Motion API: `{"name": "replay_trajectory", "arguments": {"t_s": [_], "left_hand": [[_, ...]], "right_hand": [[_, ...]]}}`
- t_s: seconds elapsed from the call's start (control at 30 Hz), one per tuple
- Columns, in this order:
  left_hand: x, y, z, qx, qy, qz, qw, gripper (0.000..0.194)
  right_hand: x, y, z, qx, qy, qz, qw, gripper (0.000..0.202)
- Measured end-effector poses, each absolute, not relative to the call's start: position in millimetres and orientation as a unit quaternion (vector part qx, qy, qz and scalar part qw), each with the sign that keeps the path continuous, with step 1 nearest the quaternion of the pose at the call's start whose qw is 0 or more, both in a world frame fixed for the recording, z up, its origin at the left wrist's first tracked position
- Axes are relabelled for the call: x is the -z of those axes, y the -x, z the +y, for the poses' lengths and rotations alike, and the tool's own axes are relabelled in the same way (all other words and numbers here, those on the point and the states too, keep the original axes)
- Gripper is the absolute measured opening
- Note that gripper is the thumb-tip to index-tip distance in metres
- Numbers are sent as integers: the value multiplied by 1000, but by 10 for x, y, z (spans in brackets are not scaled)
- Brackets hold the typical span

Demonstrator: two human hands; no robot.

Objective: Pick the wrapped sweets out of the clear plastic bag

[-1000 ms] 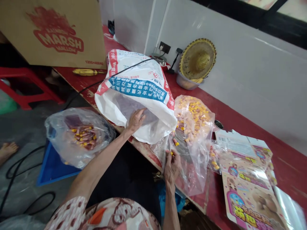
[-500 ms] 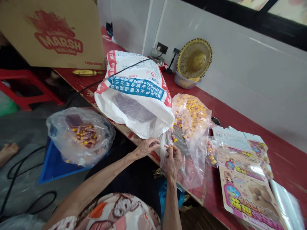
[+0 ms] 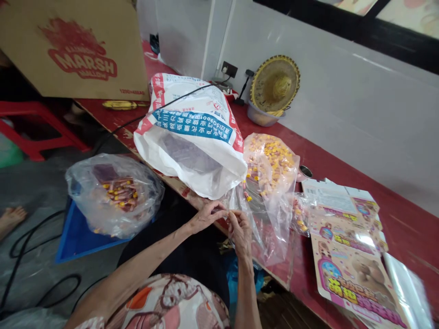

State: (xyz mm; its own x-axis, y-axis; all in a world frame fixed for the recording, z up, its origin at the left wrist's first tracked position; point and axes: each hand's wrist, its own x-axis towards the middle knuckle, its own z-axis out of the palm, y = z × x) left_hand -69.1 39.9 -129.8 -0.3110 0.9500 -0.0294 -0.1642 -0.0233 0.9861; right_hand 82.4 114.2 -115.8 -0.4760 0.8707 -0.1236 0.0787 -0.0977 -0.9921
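My left hand and my right hand meet at the table's front edge, thumbs and fingertips pinched close together. In my right fingers is a small pink-and-yellow piece, now mostly covered by the fingertips. What my left fingers pinch is too small to make out. Just beyond them lies the mouth of a big white woven sack, with translucent material inside. Right of the sack, a clear plastic bag holds many pink-and-yellow pieces. One loose piece lies near the bag's opening.
On my left, a clear bag of similar pieces rests on a blue bin. Flattened printed cartons and a metal cup are at right. A marshmallow carton, a black cable and a straw hat stand farther back.
My right hand has moved slightly left, bringing its piece to my left fingertips. The two hands were a little apart before and now touch. The view has shifted slightly.
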Motion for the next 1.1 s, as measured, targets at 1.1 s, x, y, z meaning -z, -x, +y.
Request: {"name": "replay_trajectory", "arguments": {"t_s": [1.1], "left_hand": [[1035, 620, 533, -559, -483, 617, 269, 18]], "right_hand": [[1493, -857, 1854, -158, 436, -819, 338, 45]]}}
